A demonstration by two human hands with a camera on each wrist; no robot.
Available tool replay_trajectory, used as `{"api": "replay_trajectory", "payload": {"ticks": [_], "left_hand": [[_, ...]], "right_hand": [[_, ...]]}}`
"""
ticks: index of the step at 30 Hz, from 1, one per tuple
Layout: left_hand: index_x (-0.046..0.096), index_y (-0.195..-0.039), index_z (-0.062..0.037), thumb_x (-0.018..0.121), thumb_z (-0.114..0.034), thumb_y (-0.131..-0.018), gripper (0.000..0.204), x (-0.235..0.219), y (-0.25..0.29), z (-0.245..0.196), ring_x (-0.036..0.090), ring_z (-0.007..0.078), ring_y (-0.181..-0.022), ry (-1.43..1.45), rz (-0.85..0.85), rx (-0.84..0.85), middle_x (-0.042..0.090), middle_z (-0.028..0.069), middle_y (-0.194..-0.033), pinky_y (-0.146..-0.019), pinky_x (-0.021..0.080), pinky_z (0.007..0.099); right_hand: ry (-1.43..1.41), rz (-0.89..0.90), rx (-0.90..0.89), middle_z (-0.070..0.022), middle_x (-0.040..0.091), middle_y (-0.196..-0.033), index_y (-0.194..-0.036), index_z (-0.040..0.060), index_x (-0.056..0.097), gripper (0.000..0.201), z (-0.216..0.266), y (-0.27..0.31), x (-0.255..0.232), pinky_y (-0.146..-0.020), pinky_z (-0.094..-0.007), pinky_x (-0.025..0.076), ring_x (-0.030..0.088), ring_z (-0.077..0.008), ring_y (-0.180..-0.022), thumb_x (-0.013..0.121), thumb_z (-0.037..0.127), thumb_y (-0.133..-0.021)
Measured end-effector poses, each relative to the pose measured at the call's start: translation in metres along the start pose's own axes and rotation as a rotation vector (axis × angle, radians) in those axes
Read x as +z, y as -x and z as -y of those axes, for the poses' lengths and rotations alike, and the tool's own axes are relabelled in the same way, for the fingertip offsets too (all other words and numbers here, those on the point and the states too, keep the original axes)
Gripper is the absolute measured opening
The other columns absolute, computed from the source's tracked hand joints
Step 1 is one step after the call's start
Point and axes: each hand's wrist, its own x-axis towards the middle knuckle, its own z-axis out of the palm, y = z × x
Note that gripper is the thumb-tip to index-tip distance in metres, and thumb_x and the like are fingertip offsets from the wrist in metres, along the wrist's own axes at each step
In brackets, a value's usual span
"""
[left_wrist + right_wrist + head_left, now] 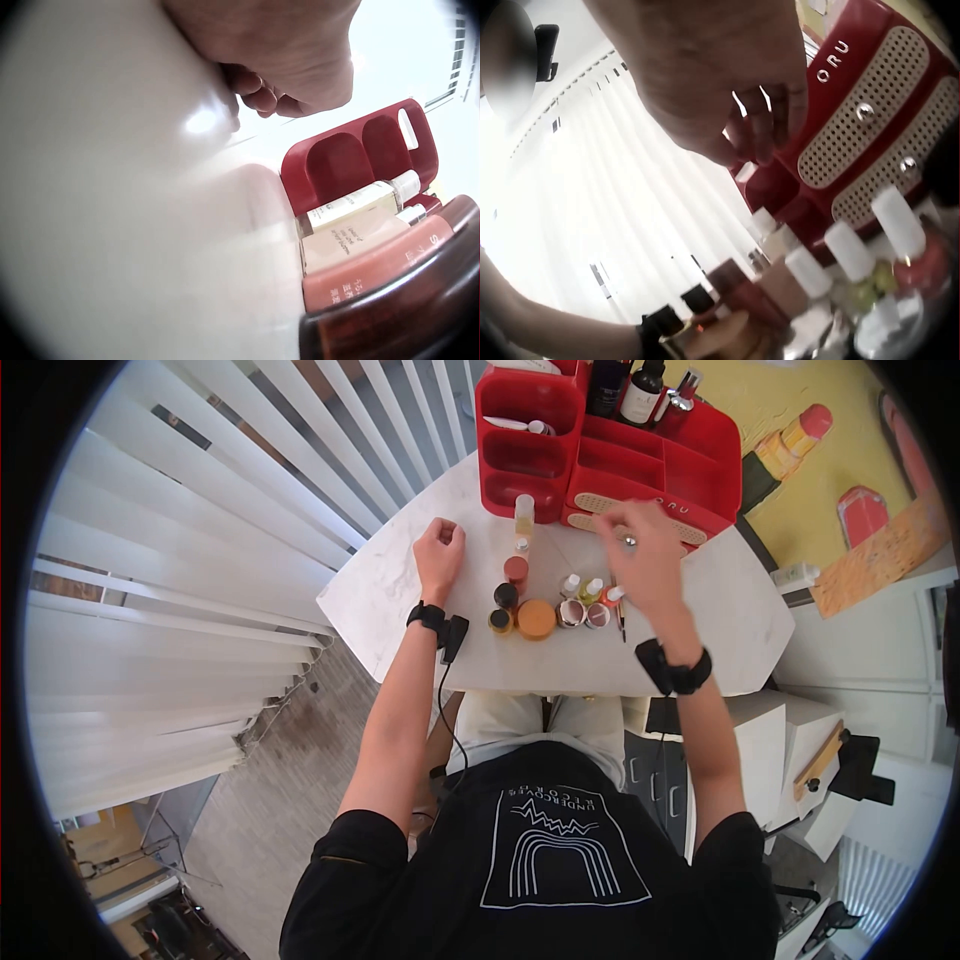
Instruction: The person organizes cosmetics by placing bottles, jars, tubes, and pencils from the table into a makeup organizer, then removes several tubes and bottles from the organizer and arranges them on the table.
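My left hand [438, 558] rests on the white tabletop, fingers loosely curled, holding nothing. To its right stands a row of bottles: a clear bottle [524, 515], a red-brown bottle [516, 570] and black-capped bottles [500, 622]. Beside them sits an orange-lidded jar [536, 619]. My right hand [648, 560] hovers in front of the red organizer [485, 460], its bent fingers pointing down with nothing between them. Nearest below that hand are white-capped nail polish bottles [851, 251], two small round pots [571, 613] and a thin dark stick [622, 625].
The organizer's perforated drawer fronts [862, 105] carry silver knobs. Dark bottles [642, 395] stand in its upper compartments. A yellow picture with painted lipsticks [795, 440] lies behind on the right. White vertical blinds [190, 550] hang at the left, past the table's edge.
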Motion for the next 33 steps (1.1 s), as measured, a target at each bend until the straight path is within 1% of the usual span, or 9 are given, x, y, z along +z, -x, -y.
{"api": "replay_trajectory", "payload": {"ticks": [2, 4, 5, 7, 10, 13, 20, 32, 33], "left_hand": [[0.062, -0.087, 0.0016, 0.061, -0.016, -0.083, 0.018, -0.001, 0.0, 0.0, 0.059, 0.0117, -0.066, -0.005, 0.016, -0.009, 0.065, 0.0067, -0.072, -0.066, 0.048, 0.0264], [0.063, -0.088, 0.0011, 0.061, -0.016, -0.084, 0.018, -0.003, 0.0, 0.003, 0.058, 0.0107, -0.067, 0.036, 0.031, -0.024, 0.066, 0.0059, -0.074, -0.066, 0.048, 0.026], [0.063, -0.088, 0.0011, 0.061, -0.016, -0.084, 0.018, -0.003, -0.001, 0.004, 0.058, 0.0107, -0.067, 0.033, 0.032, -0.026, 0.066, 0.0059, -0.074, -0.066, 0.048, 0.026], [0.063, -0.089, 0.0009, 0.061, -0.016, -0.084, 0.018, -0.002, 0.0, 0.006, 0.058, 0.0097, -0.067, 0.062, 0.035, -0.041, 0.065, 0.0048, -0.075, -0.065, 0.048, 0.0247], [0.063, -0.089, 0.0013, 0.061, -0.016, -0.085, 0.018, -0.003, 0.0, 0.007, 0.057, 0.009, -0.067, 0.072, 0.044, -0.046, 0.064, 0.0043, -0.074, -0.064, 0.047, 0.0236], [0.062, -0.089, 0.0016, 0.061, -0.015, -0.085, 0.017, -0.003, 0.001, 0.01, 0.057, 0.0087, -0.067, 0.094, 0.057, -0.05, 0.064, 0.0036, -0.075, -0.064, 0.047, 0.0232], [0.062, -0.089, 0.0016, 0.061, -0.014, -0.085, 0.016, -0.003, 0.002, 0.008, 0.059, 0.0087, -0.069, 0.081, 0.05, -0.027, 0.065, 0.0036, -0.076, -0.067, 0.047, 0.0235], [0.062, -0.085, 0.0027, 0.06, -0.011, -0.082, 0.015, -0.003, 0.003, 0.006, 0.059, 0.0113, -0.064, 0.102, 0.014, -0.006, 0.065, 0.007, -0.071, -0.064, 0.048, 0.0257], [0.062, -0.086, 0.0026, 0.06, -0.011, -0.082, 0.015, -0.002, 0.003, 0.006, 0.059, 0.0113, -0.064, 0.106, 0.015, -0.006, 0.065, 0.007, -0.071, -0.064, 0.048, 0.0257]], "right_hand": [[-0.084, 0.095, 0.048, -0.0095, 0.061, -0.081, -0.086, 0.0031, 0.062, 0.018, -0.003, 0.027, 0.01, -0.074, -0.0399, 0.045, 0.057, -0.0279, -0.083, 0.07, 0.017, -0.078], [-0.056, 0.252, -0.075, -0.01, 0.062, -0.088, -0.089, 0.0042, 0.062, 0.028, 0.002, 0.048, 0.018, -0.085, -0.0426, 0.042, 0.056, -0.0287, -0.096, 0.074, 0.023, -0.073], [-0.059, 0.253, -0.073, -0.01, 0.062, -0.088, -0.089, 0.0042, 0.062, 0.028, 0.009, 0.054, 0.019, -0.085, -0.0426, 0.042, 0.056, -0.0287, -0.096, 0.074, 0.023, -0.073], [0.064, 0.368, -0.186, -0.0095, 0.061, -0.099, -0.096, 0.0063, 0.061, 0.036, 0.022, 0.063, 0.022, -0.099, -0.0443, 0.038, 0.051, -0.0288, -0.112, 0.076, 0.026, -0.07], [0.122, 0.454, -0.305, -0.0101, 0.061, -0.103, -0.099, 0.0052, 0.058, 0.042, 0.024, 0.071, 0.034, -0.108, -0.0472, 0.031, 0.048, -0.0287, -0.119, 0.076, 0.029, -0.069], [0.198, 0.492, -0.308, -0.0107, 0.061, -0.103, -0.097, 0.003, 0.057, 0.043, 0.027, 0.075, 0.042, -0.112, -0.0475, 0.027, 0.047, -0.0288, -0.121, 0.076, 0.03, -0.069], [0.206, 0.5, -0.288, -0.0119, 0.061, -0.103, -0.099, 0.0027, 0.057, 0.045, 0.027, 0.078, 0.044, -0.111, -0.0468, 0.029, 0.049, -0.0292, -0.12, 0.078, 0.027, -0.067], [0.149, 0.475, -0.28, -0.0134, 0.06, -0.106, -0.1, 0.0026, 0.055, 0.044, 0.026, 0.084, 0.047, -0.105, -0.0423, 0.038, 0.051, -0.0324, -0.117, 0.077, 0.02, -0.066], [0.145, 0.413, -0.277, -0.0131, 0.06, -0.104, -0.1, 0.0026, 0.055, 0.043, 0.027, 0.084, 0.046, -0.101, -0.0414, 0.041, 0.053, -0.0321, -0.113, 0.077, 0.02, -0.068]]}}
